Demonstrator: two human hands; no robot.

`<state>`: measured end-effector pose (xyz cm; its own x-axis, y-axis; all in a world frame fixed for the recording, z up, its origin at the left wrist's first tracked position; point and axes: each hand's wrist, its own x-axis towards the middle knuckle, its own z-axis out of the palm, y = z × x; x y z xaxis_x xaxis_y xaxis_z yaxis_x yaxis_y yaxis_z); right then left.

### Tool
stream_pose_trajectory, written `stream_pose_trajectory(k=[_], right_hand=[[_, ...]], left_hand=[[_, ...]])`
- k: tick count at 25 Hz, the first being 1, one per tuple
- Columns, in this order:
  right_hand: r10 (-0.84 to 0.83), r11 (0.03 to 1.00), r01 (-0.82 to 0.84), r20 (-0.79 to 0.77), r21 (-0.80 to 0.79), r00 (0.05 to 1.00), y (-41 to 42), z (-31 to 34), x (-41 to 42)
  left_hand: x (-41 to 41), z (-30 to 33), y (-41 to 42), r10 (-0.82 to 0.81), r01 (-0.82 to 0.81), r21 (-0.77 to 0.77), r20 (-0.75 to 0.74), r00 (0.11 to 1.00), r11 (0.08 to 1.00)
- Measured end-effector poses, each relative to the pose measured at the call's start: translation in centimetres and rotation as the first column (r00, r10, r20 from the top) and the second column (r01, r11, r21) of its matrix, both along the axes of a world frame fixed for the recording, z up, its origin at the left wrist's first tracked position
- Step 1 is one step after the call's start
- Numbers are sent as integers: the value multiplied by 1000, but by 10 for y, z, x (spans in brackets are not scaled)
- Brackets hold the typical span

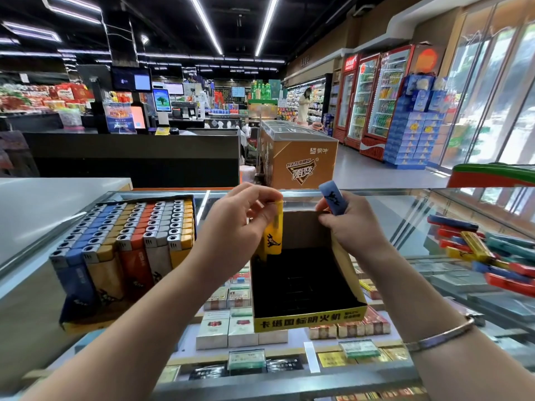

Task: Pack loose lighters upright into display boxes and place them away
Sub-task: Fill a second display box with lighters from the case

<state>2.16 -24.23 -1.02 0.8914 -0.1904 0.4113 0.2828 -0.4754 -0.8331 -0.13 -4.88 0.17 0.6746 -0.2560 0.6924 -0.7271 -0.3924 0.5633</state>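
Left hand (246, 218) pinches a yellow lighter (273, 235) upright over the empty display box (307, 316). Right hand (350, 224), beside it, grips a blue lighter (333, 198).

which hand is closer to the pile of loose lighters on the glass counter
Right. The right hand, holding a blue lighter, is just left of the pile of loose lighters; the left hand is farther left, beyond the open box.

— What can't you make out?
— The yellow plastic lighter (273, 237): its top is hidden behind the left hand's fingers (262, 205).
— And on the right?
— The heap of loose coloured lighters (489, 253) is cut off by the edge. The black inside of the open yellow cardboard display box (307, 321) is too dark to read.
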Motion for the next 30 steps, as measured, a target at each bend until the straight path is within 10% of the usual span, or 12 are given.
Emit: stream_pose_trajectory(k=[14, 30], right_hand=[[-89, 995, 89, 18, -42, 996, -8, -2, 4], [-98, 994, 98, 4, -45, 995, -8, -2, 3]], left_hand=[[4, -7, 3, 168, -224, 288, 207, 964, 931], [6, -12, 1, 246, -254, 196, 61, 967, 947]])
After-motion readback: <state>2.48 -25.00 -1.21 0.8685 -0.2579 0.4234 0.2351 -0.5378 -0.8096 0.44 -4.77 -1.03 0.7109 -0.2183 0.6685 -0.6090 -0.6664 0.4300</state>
